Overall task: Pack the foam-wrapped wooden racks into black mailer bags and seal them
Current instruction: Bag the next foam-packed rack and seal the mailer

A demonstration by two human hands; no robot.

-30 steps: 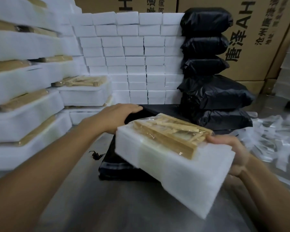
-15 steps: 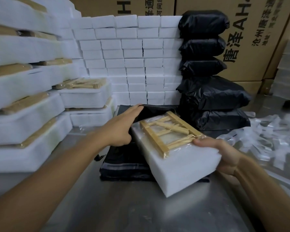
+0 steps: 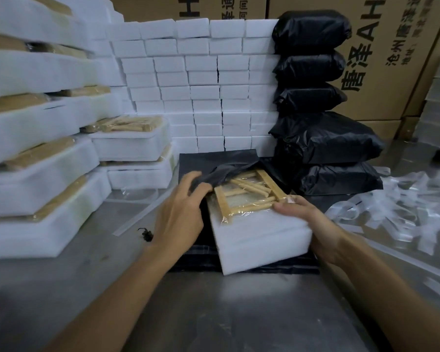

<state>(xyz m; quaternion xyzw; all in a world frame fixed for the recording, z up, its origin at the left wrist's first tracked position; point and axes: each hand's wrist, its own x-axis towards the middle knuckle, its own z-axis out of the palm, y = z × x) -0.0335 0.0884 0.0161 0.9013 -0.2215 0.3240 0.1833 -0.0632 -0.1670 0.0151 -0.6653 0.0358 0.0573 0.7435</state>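
Insertion step: left hand [image 3: 181, 209] pinched bag [image 3: 221, 168] mouth open; right hand [image 3: 299, 212] gripped rack [image 3: 252, 214], fingers clamped. Next: push rack deeper.

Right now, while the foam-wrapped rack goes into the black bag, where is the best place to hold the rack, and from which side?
Probably by its near end, from the right side, as the right hand does now. The foam-wrapped rack is a flat block whose far end already enters the black mailer bag, whose mouth the left hand lifts. A grip on the near foam edge leaves the far end free to slide in.
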